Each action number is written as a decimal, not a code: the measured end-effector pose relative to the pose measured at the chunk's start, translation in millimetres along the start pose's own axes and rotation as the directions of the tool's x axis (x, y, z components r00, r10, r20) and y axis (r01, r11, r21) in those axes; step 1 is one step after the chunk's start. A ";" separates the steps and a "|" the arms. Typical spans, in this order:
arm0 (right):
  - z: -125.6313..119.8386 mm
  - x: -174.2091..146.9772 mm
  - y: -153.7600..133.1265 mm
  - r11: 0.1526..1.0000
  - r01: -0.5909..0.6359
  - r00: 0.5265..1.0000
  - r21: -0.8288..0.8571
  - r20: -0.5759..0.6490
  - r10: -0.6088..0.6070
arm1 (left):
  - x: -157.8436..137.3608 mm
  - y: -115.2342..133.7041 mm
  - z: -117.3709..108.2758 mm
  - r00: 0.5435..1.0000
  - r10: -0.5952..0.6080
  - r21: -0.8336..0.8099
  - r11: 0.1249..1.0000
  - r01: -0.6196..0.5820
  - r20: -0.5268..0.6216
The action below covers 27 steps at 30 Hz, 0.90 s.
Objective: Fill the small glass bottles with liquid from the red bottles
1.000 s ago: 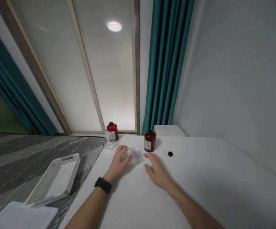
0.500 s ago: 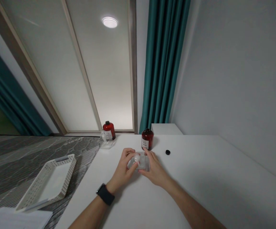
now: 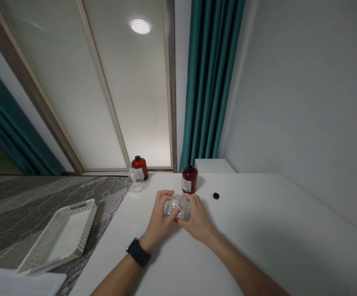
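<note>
Between my two hands is a small clear plastic case [image 3: 182, 204] with a rounded whitish shape in it, too small to make out. My left hand [image 3: 163, 211], with a dark watch on its wrist, grips the case's left side, thumb across the front. The right side is gripped by my right hand [image 3: 197, 218], its fingers along the back and thumb at the front edge. Just behind the case stands a dark red bottle [image 3: 190, 179] with a white label. A small black cap [image 3: 216, 196] lies on the table to the right of that bottle.
At the table's far left corner stand another red bottle [image 3: 140, 167] with a black top and an open clear package [image 3: 137, 186]. A white perforated basket [image 3: 84, 238] and white papers [image 3: 24, 283] lie left of the white table [image 3: 258, 230]. A wall borders the right.
Both hands have closed in on the clear case, the right thumb and fingers shifting slightly left. The case now looks more closed, its top pressed flatter. The bottles and cap stay in place.
</note>
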State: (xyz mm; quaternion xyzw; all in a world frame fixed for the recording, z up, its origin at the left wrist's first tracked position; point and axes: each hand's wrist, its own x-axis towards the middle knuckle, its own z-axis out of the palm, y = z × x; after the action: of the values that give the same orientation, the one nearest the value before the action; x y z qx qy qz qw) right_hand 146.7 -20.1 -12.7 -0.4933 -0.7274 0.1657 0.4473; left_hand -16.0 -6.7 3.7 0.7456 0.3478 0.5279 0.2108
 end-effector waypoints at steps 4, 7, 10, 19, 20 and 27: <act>-10.4 1.8 10.1 0.988 -0.082 0.993 0.134 0.097 0.069 | 3.6 -10.1 -10.2 0.993 -0.002 -0.026 1.000 0.005 0.121; -16.3 1.7 17.0 0.966 -0.130 0.985 0.225 0.143 0.100 | 5.3 -17.8 -17.9 0.977 -0.029 -0.049 0.998 0.041 0.213; -17.0 1.1 20.3 0.950 -0.163 0.980 0.268 0.155 0.124 | 5.4 -20.9 -20.4 0.959 -0.059 -0.048 0.996 0.074 0.276; -28.2 3.4 14.6 0.936 -0.089 0.979 0.341 0.204 0.018 | 3.1 -14.2 -14.6 0.974 -0.024 0.089 0.996 0.004 0.225; -29.7 3.8 12.6 0.937 -0.062 0.983 0.344 0.182 -0.002 | 3.0 -14.6 -14.7 0.977 -0.006 0.115 0.993 -0.019 0.213; -23.5 2.2 4.3 0.975 -0.019 1.000 0.223 -0.018 0.023 | 1.8 -14.8 -13.0 0.963 0.081 0.218 0.966 -0.139 0.257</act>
State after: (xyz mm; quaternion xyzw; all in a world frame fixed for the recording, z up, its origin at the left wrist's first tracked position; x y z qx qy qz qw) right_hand 168.0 -20.9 -1.7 -0.4494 -0.6943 0.2458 0.5055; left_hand -32.2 3.8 -0.7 0.8432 0.3365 0.3977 0.1331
